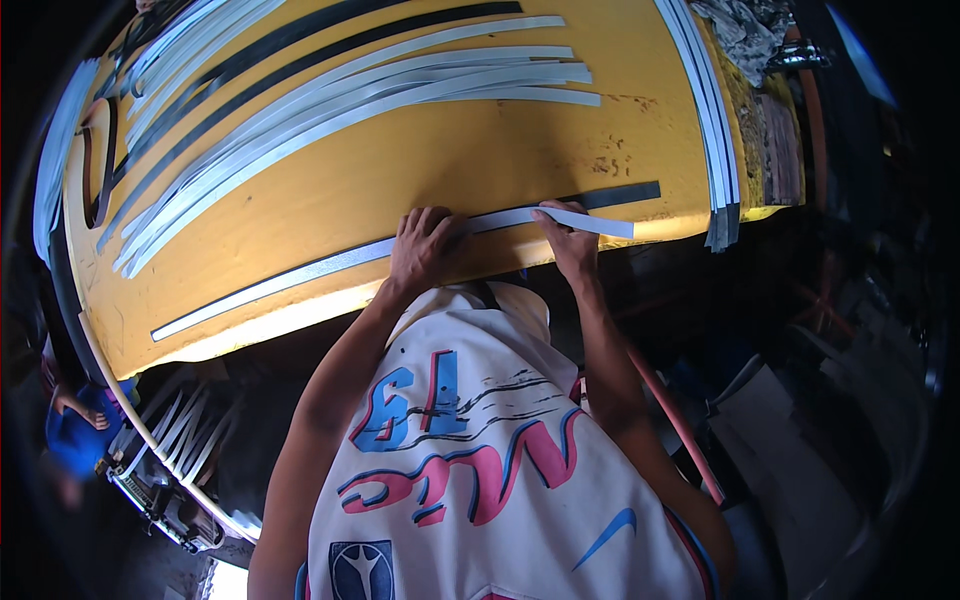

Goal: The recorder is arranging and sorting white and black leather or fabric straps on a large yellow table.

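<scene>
A long white strip (330,264) runs along the near edge of the yellow tabletop, laid over a dark strip (628,193) whose bare end shows at the right. My left hand (425,243) bears down on the white strip around its middle, fingers bent over it and close together; the fingertips are partly hidden. Farther right, my right hand (571,238) pinches the same strip between thumb and fingers. Past that pinch, the strip's loose end lifts off the dark one and angles toward the table's near edge.
Several white strips (350,120) and dark strips (300,72) lie across the far left of the yellow table (640,140). Long grey-white strips (705,110) hang over its right end. At lower left are another person's hand (85,412) and a pale pole (150,435).
</scene>
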The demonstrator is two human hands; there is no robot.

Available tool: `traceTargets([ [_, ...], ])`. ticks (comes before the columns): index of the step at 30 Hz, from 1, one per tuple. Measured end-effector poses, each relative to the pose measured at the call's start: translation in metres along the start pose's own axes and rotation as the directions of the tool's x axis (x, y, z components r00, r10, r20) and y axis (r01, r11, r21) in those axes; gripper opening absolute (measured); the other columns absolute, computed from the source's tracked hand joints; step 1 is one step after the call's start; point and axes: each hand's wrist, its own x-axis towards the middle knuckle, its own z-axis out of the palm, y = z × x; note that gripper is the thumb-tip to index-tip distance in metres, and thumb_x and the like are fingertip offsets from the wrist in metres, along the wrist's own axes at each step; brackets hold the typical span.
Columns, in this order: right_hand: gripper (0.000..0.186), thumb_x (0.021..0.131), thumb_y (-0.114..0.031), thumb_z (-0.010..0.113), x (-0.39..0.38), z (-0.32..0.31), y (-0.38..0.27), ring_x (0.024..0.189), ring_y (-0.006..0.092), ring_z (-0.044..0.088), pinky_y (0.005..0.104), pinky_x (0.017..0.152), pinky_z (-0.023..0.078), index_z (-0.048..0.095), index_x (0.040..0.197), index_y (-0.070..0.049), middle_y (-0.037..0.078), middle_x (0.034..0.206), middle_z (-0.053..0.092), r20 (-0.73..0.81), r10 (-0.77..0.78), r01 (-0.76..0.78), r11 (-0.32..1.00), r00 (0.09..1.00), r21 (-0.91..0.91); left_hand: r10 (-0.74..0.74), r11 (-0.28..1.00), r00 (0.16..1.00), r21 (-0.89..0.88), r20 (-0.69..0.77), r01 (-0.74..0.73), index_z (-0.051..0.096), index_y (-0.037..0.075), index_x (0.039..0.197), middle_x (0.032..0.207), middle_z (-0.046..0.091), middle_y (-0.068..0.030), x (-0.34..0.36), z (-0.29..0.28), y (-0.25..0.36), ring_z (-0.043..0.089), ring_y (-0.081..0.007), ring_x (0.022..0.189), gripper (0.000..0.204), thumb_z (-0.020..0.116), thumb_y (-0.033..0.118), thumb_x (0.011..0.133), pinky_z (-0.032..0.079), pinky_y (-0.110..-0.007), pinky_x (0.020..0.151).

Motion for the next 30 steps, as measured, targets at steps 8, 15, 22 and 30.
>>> traceTargets([
  [8,0.022,0.087,-0.02,0.08,0.001,0.001,-0.008,0.077,0.0147,0.065,0.0292,0.069,0.052,0.075,0.099,-0.003,0.007,0.091,0.07,-0.008,-0.009,0.009,1.0,1.0,-0.025,-0.016,1.0,1.0,0.005,0.019,0.016,0.067,0.014,0.112,0.108,0.062,-0.0085,0.002,0.0,0.001,0.058,-0.0318,0.102,0.033,0.077,0.027,0.083,0.044,-0.044,0.085],
  [15,0.022,0.086,-0.021,0.081,0.001,0.001,-0.007,0.075,0.0143,0.065,0.0292,0.067,0.052,0.075,0.098,-0.003,0.006,0.09,0.071,-0.016,0.007,-0.007,1.0,1.0,-0.009,-0.06,0.998,0.997,0.028,0.046,0.059,0.068,0.014,0.108,0.107,0.062,-0.0073,0.002,0.001,0.002,0.057,-0.0311,0.102,0.029,0.076,0.027,0.083,0.044,-0.044,0.085],
  [22,0.023,0.087,-0.023,0.08,0.003,0.002,-0.005,0.075,0.0166,0.066,0.0303,0.067,0.052,0.075,0.098,-0.003,0.007,0.089,0.071,-0.012,-0.01,0.01,1.0,1.0,-0.018,-0.075,0.997,0.996,0.015,0.05,0.074,0.068,0.015,0.104,0.107,0.061,-0.0075,0.004,-0.001,0.005,0.057,-0.031,0.102,0.025,0.075,0.028,0.084,0.043,-0.044,0.085],
  [30,0.024,0.087,-0.026,0.08,0.004,-0.001,-0.011,0.077,0.0189,0.067,0.0335,0.069,0.052,0.076,0.098,-0.006,0.007,0.089,0.07,0.004,-0.003,0.004,0.991,1.0,-0.132,0.092,0.981,0.981,0.153,0.168,-0.118,0.06,0.023,0.141,0.112,0.055,-0.0086,0.002,-0.008,0.009,0.054,-0.0285,0.105,0.053,0.068,0.024,0.089,0.041,-0.043,0.087],
])
